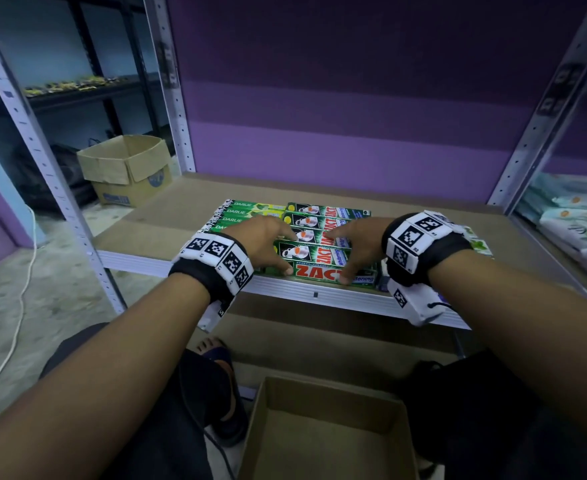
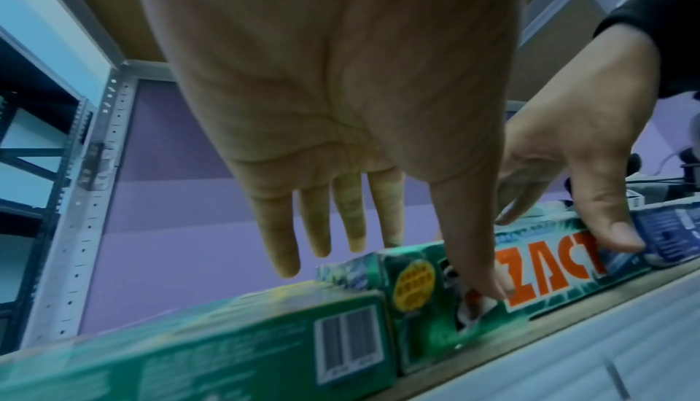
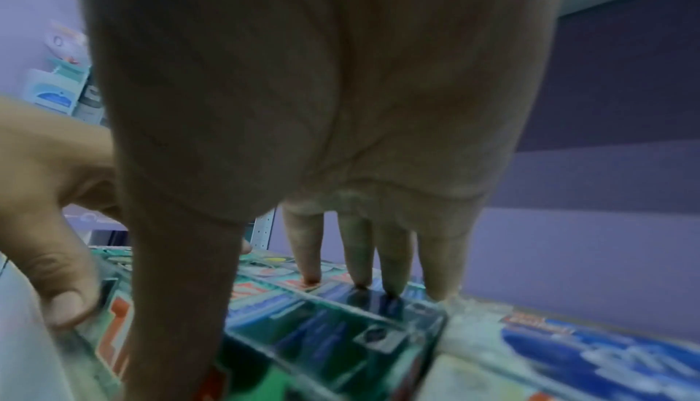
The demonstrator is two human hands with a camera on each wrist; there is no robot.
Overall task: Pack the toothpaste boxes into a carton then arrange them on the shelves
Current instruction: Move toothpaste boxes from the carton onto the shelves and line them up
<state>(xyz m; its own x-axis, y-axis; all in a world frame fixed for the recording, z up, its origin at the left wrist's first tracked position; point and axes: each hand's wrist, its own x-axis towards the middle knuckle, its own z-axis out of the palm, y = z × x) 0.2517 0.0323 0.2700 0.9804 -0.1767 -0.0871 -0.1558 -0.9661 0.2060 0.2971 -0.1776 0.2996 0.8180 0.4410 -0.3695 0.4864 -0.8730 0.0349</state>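
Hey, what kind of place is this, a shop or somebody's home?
Probably a shop stockroom or small store, not a home. Slotted metal racks hold a shelf of many identical toothpaste boxes in rows, more packaged goods sit alongside, and open cartons stand on the floor.

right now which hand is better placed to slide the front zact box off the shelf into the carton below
Either, marginally the right hand: its thumb hooks the front ZACT box at its edge, fingers on top. Left hand mirrors it. The carton sits below.
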